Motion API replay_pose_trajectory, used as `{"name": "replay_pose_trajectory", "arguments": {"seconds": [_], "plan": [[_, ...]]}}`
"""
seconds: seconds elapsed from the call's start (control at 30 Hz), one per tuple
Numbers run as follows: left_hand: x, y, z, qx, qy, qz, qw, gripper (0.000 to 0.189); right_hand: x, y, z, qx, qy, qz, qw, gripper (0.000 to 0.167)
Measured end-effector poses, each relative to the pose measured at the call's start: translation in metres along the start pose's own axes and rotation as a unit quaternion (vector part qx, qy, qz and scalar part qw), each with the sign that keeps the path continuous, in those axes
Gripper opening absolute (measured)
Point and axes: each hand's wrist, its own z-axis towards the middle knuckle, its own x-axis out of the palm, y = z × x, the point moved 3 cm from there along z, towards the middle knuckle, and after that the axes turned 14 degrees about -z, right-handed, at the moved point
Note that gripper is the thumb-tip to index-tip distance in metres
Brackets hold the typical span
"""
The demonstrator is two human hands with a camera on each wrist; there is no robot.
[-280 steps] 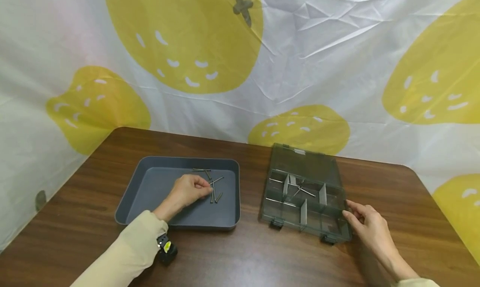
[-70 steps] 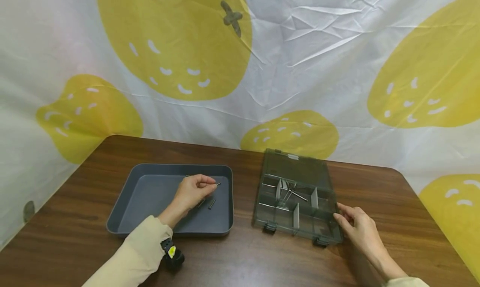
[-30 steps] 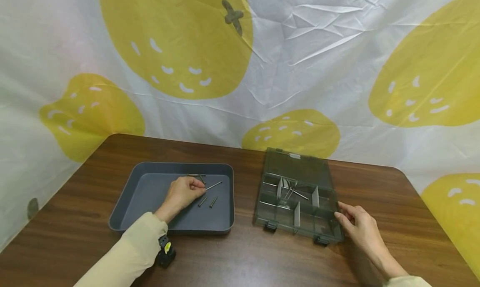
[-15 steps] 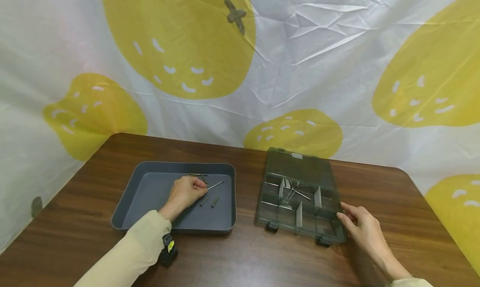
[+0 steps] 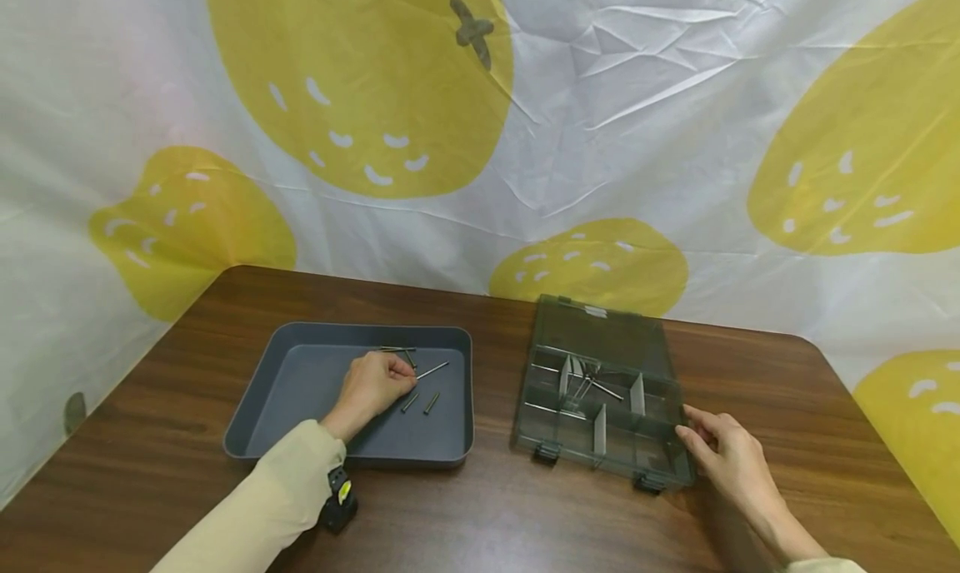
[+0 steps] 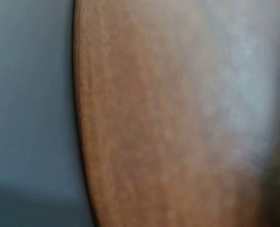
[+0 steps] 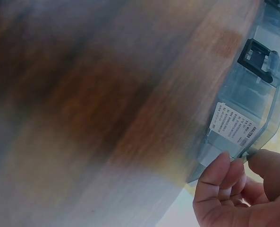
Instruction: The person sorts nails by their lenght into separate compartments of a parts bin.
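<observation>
In the head view, my left hand (image 5: 373,383) reaches into a grey tray (image 5: 273,390) and pinches the near end of a thin silver nail (image 5: 433,370). Two short brass-toned screws (image 5: 431,403) lie just in front of the fingertips, and a few more fasteners (image 5: 397,349) sit along the tray's back wall, partly behind the hand. On the right, my right hand (image 5: 733,456) grips the side of a smoky clear compartment box (image 5: 637,448), thumb and fingers at its edge. The right wrist view shows these fingertips at the box corner, close to a white label (image 7: 232,124).
Silver nails (image 5: 603,388) lie jumbled in the box's back middle compartment, with a few in the left ones. Its lid (image 5: 600,336) lies open toward the back. Black latches (image 5: 547,452) line the front. A fruit-print cloth (image 5: 615,140) hangs behind the wooden table (image 5: 495,506).
Compared with 9.3 s ago, fewer nails lie in the tray and more fill the box's middle compartment. My left hand drew back slightly over the last two seconds; the right stays at the box.
</observation>
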Motion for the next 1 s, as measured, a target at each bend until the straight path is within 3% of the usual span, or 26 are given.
{"name": "replay_pose_trajectory", "arguments": {"seconds": [1.0], "plan": [[0.0034,-0.0024,-0.0009,0.024,0.004,0.036,0.9991,0.004,-0.0001,0.0003,0.0000,-0.004,-0.005,0.002,1.0000,0.030]]}}
